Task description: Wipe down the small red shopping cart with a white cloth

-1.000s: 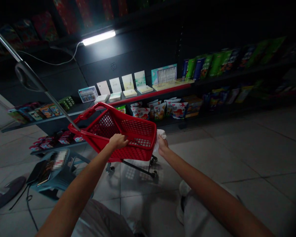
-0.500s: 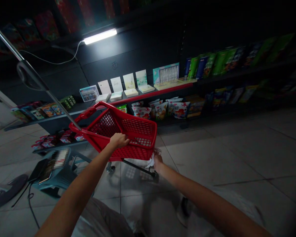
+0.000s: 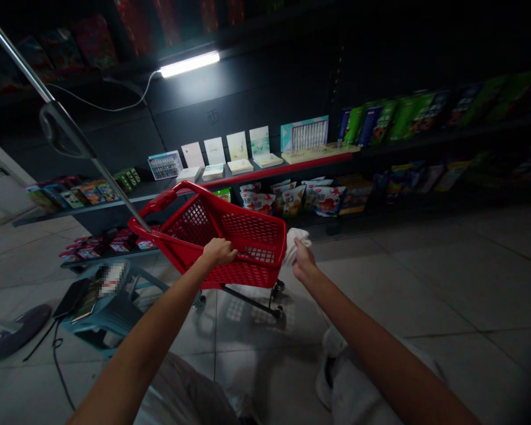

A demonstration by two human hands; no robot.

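Cart: red, plastic-looking, grid-holed walls, rounded handle, grey frame, dark wheels; stands on tiled floor by shelf. I've got left grip curled over its near side, right grip pinching crumpled white cloth at the end opposite the handle. Puffy printed bags sit beneath the shelf.

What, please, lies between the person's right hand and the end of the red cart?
A bunched white cloth, held in the right hand at the end of the red cart; the head view shows this.
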